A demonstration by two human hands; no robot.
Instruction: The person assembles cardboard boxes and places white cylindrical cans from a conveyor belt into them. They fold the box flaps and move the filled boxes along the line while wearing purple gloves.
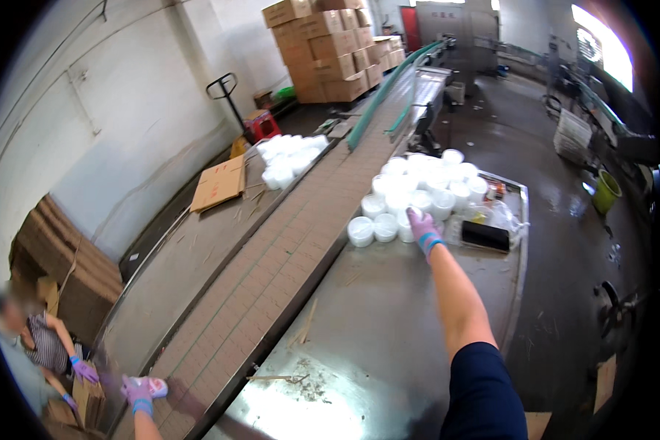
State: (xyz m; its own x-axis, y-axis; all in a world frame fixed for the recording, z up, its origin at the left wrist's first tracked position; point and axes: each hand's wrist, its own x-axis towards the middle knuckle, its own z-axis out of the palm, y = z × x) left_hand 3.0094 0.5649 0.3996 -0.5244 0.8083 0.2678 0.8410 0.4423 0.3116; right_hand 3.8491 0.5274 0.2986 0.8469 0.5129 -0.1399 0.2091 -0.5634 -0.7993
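My left hand point(137, 394), in a lilac glove with a blue cuff, is low on the left at the near end of the conveyor belt point(271, 249). Its fingers are closed around a small white and pink tub point(157, 387). My right arm stretches forward over the steel table point(337, 323). The gloved right hand point(424, 229) is at the near edge of a cluster of white plastic tubs point(418, 180), its fingers bent onto one white tub point(405, 229). The palm hides part of that grip.
More white tubs point(290, 158) and a flat cardboard piece point(220, 181) lie beyond the belt. A black phone point(485, 236) rests beside plastic bags. At left, a co-worker's gloved hand point(85, 369) touches cardboard. Stacked cartons point(330, 51) and a green bin point(606, 192) stand farther off.
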